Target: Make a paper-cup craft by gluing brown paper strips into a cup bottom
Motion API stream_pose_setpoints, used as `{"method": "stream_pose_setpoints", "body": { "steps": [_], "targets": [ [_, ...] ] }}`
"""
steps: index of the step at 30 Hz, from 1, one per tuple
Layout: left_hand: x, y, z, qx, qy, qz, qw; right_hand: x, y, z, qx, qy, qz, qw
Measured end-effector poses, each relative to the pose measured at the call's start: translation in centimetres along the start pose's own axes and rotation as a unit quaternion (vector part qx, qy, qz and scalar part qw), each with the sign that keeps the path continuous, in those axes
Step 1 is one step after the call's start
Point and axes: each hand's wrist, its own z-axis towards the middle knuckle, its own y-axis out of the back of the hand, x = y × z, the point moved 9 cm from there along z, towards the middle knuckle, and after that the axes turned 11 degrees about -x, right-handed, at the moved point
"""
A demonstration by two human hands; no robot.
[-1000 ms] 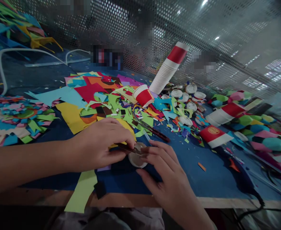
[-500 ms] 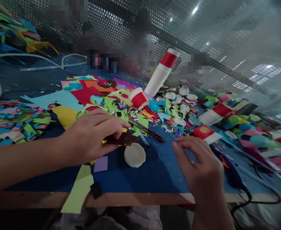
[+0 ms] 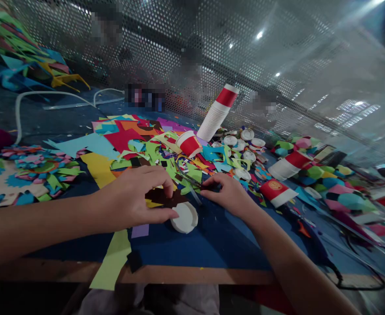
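My left hand (image 3: 136,192) has its thumb and fingers apart. Its thumb tip reaches the rim of a round white cup base (image 3: 185,218), while the curled fingers hover over a piece of brown paper (image 3: 171,199). Whether the thumb presses on the base is hard to tell. My right hand (image 3: 225,192) has its fingers closed around the handles of the scissors (image 3: 187,176), whose blades point away to the left over green scraps. The handles are mostly hidden by the fingers. Purple paper (image 3: 140,231) lies below my left hand, beside a light green strip (image 3: 112,262).
Colourful paper scraps (image 3: 127,140) are heaped behind my hands. A leaning stack of paper cups (image 3: 214,118), a single red cup (image 3: 189,143) and another fallen one (image 3: 277,192) stand around. A dark blue corded tool (image 3: 313,240) lies at right, with its cable near the table edge.
My right hand has moved left and forward onto the scissors' handles. My left hand has opened, letting go of the brown paper, and its thumb has come to the white base.
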Motion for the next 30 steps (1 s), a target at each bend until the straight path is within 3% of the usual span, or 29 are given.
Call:
{"method": "stream_pose_setpoints", "body": {
  "steps": [7,11,14,17,22,27,30],
  "targets": [
    [2.1,0.3,0.5,-0.052,0.136,-0.132,0.981,-0.8,-0.8,-0.2,0.006,-0.057,0.051,0.997],
    [3.3,-0.6,0.4,-0.027,0.221,-0.197,0.955,-0.3,-0.7,0.1,-0.012,-0.057,0.051,0.997],
    [4.1,-1.0,0.1,-0.023,0.276,-0.253,0.927,-0.2,-0.2,0.1,-0.039,-0.068,0.070,0.994],
    [4.8,-0.5,0.1,-0.073,0.298,-0.288,0.907,-0.3,0.6,0.0,-0.085,-0.092,0.117,0.985],
    [5.3,0.5,0.1,-0.155,0.316,-0.305,0.885,0.9,1.5,-0.7,-0.124,-0.126,0.269,0.947],
    [4.9,0.7,-0.2,-0.184,0.339,-0.333,0.860,3.5,0.1,-2.5,-0.090,-0.196,0.480,0.850],
    [4.9,0.6,-0.2,-0.189,0.347,-0.338,0.854,4.9,-0.8,-3.0,-0.066,-0.218,0.498,0.837]
  ]
}}
